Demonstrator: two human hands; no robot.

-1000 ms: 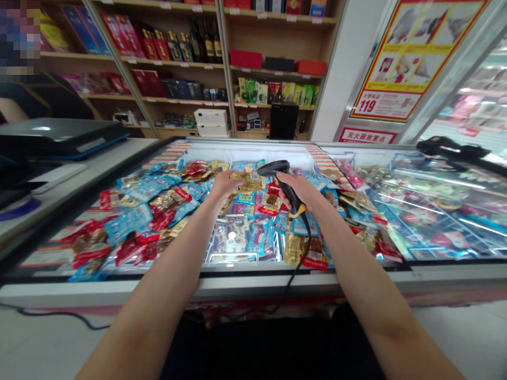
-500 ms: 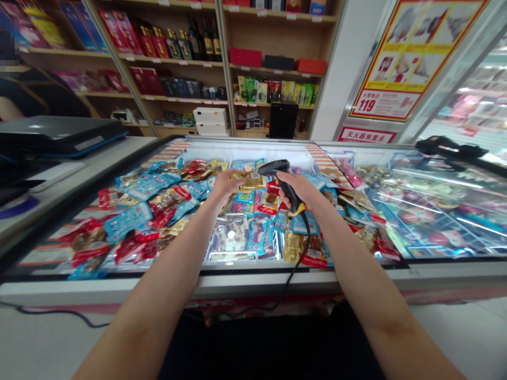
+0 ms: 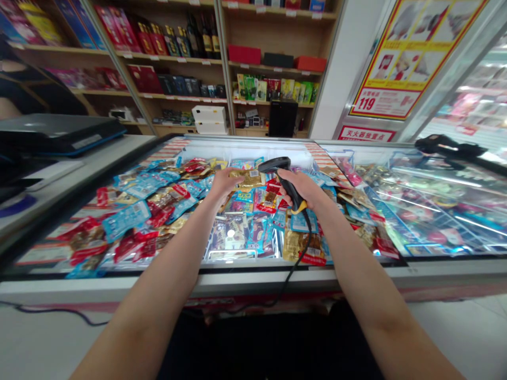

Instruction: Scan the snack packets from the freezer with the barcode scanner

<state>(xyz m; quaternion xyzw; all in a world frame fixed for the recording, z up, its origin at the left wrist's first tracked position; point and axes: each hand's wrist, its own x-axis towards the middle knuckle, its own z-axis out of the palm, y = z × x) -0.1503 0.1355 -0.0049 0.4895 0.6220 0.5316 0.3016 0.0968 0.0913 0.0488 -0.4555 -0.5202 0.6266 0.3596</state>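
My left hand point(image 3: 225, 184) is closed on the left end of a gold snack packet point(image 3: 249, 178), which it holds up over the glass lid. A pale label shows near the packet's right end. My right hand point(image 3: 301, 186) is wrapped round the handle of a black and yellow barcode scanner point(image 3: 291, 190), whose head points left, above and beside the packet. From the handle a black cable point(image 3: 308, 235) hangs down over the freezer's front edge. Red, blue and gold snack packets point(image 3: 130, 219) lie heaped to the left, and more packets point(image 3: 312, 248) lie under my right forearm.
The chest freezer point(image 3: 253, 279) spans the view, with goods behind its glass. A dark flat machine point(image 3: 59, 134) stands on the left counter point(image 3: 114, 153), near a person point(image 3: 31, 84). Shelves point(image 3: 178, 58) with bottles and boxes line the back; a black object point(image 3: 449, 145) lies at right.
The scanner's head has risen very slightly beside the gold packet. Both hands keep their hold, and the view has shifted a little.
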